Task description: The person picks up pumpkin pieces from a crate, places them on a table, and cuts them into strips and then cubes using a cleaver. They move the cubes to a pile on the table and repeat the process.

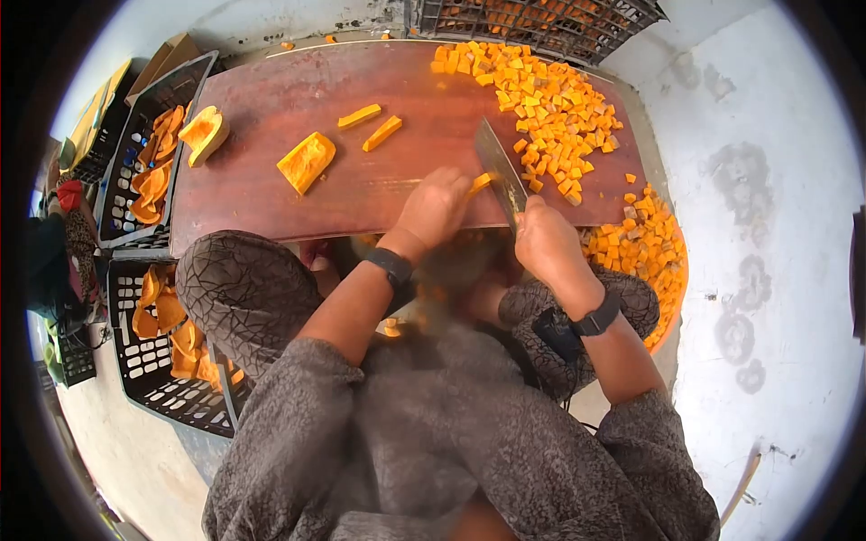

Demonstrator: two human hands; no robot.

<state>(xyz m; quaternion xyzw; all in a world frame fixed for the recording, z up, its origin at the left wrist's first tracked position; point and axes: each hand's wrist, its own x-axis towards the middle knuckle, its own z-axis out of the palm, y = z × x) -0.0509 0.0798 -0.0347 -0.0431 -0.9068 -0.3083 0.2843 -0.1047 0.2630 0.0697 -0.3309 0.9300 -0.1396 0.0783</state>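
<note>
My right hand [548, 236] is wrapped round the handle of a cleaver [499, 165], its broad blade pointing away from me over the reddish board. Close to the blade's left side, my left hand [437, 203] grips a strip of pumpkin [481, 183] by its near end. Farther left on the board lie a thick pumpkin chunk [307, 163], two loose pumpkin sticks [371, 126] and a hollowed pumpkin piece [205, 135]. A heap of pumpkin cubes [550, 108] spreads to the right of the cleaver.
An orange tub [683, 257] full of cubes stands below the board's right end. Black crates [176, 410] with pumpkin pieces are at the left, and another black crate [541, 25] stands behind the board [248, 194]. A white wall [767, 180] rises on the right.
</note>
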